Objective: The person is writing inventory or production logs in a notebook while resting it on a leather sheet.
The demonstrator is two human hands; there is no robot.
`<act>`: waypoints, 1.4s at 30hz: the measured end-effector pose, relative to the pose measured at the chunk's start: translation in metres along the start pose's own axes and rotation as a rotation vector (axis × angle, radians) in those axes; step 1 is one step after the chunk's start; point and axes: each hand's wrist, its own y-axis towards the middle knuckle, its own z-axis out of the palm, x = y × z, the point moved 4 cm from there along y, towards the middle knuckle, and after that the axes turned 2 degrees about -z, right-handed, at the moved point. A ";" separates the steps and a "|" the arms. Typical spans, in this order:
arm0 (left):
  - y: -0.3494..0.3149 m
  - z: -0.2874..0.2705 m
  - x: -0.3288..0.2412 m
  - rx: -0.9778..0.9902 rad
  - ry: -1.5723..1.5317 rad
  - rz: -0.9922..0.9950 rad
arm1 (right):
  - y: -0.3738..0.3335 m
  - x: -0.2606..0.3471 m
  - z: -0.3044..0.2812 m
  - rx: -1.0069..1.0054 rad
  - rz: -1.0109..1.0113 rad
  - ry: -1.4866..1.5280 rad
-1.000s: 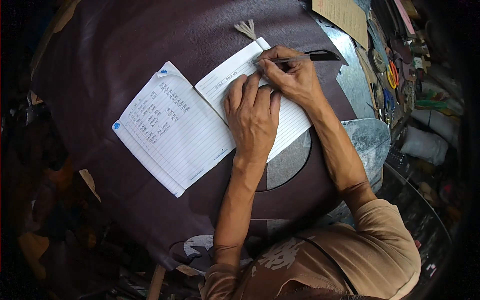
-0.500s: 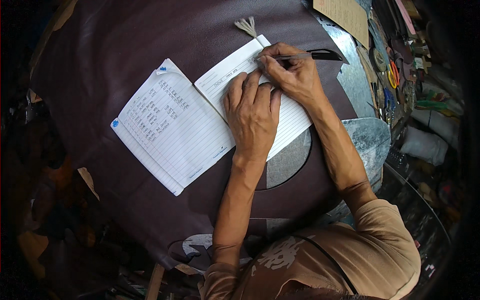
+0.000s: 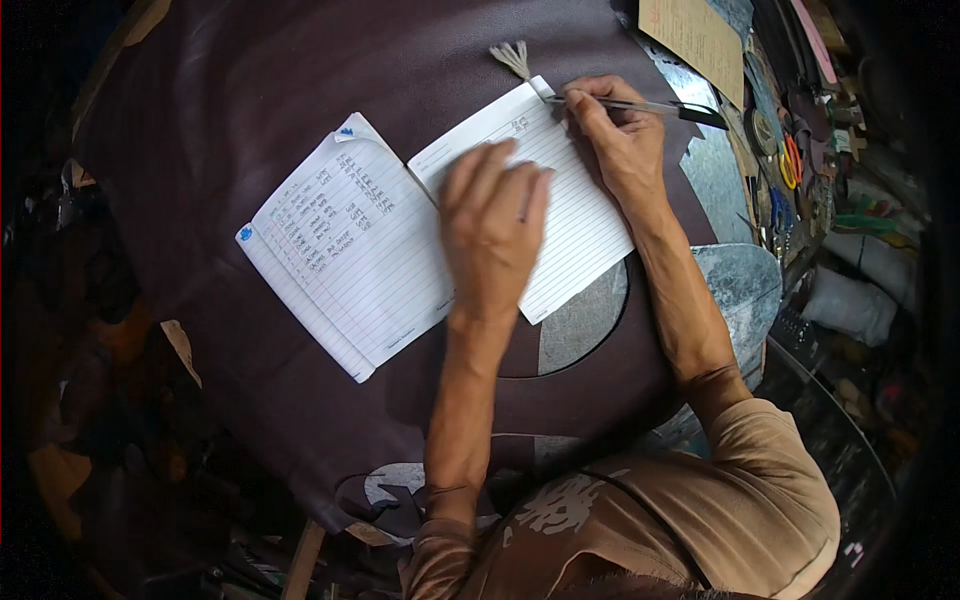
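Observation:
An open notebook (image 3: 590, 225) with lined pages lies on a large dark brown leather sheet (image 3: 250, 70). Rows of handwriting cover part of its left page; a few written marks show near the top of the right page. My right hand (image 3: 625, 140) pinches a clear pen (image 3: 650, 107) with a black cap on its back end, at the upper right edge of the right page. Over the middle fold, my left hand (image 3: 490, 235) is slightly blurred, its fingers apart and holding nothing. It hides part of both pages. A grey tassel (image 3: 512, 60) sticks out beyond the notebook's top.
Through a round cut-out in the leather a grey surface (image 3: 580, 335) shows. A brown written sheet (image 3: 695, 45) lies at the upper right, near scissors with orange and yellow handles (image 3: 790, 160). Grey metal (image 3: 745, 290) shows beside my right forearm. Farther right sits a pale plastic bag (image 3: 850, 305).
My left hand has lifted from the right page and shifted left toward the fold. My right hand has moved right with the pen, off the writing. The view has shifted slightly.

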 end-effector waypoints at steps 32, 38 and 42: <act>-0.001 -0.050 0.079 -0.025 0.257 -0.093 | -0.042 0.023 0.061 0.289 -0.249 -0.401; -0.001 -0.048 0.079 -0.027 0.247 -0.087 | -0.037 0.020 0.058 0.267 -0.207 -0.396; -0.002 -0.049 0.081 -0.028 0.243 -0.086 | -0.042 0.023 0.062 0.299 -0.247 -0.446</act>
